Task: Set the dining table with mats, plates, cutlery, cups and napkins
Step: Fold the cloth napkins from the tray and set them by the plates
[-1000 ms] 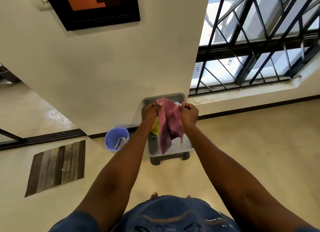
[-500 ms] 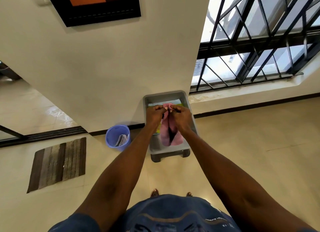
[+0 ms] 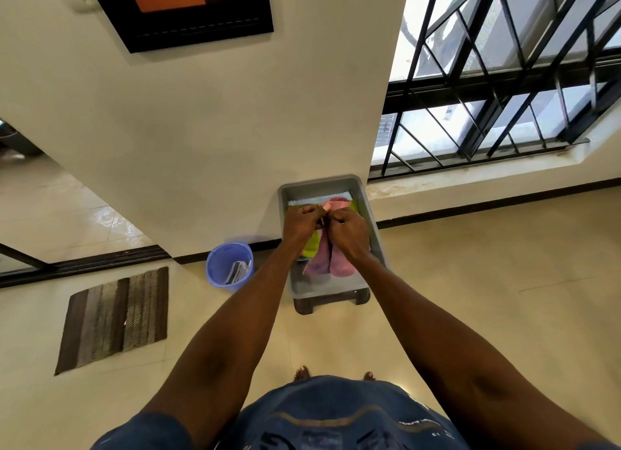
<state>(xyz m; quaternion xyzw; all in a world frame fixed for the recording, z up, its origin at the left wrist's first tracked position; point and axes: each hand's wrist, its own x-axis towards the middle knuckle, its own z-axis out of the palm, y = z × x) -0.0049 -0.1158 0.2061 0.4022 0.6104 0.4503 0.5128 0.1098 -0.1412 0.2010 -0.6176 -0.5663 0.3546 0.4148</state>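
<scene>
Hands, left hand (image 3: pixel 302 223) and right hand (image 3: pixel 346 229), pinching pink napkin (image 3: pixel 327 260), grey tray (image 3: pixel 322 187), tiled floor (image 3: pixel 470 281)

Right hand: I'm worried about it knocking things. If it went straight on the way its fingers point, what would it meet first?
The right hand points at the left hand, both pinching the pink napkin over the grey tub. It would probably meet the left hand's fingers first.
</scene>
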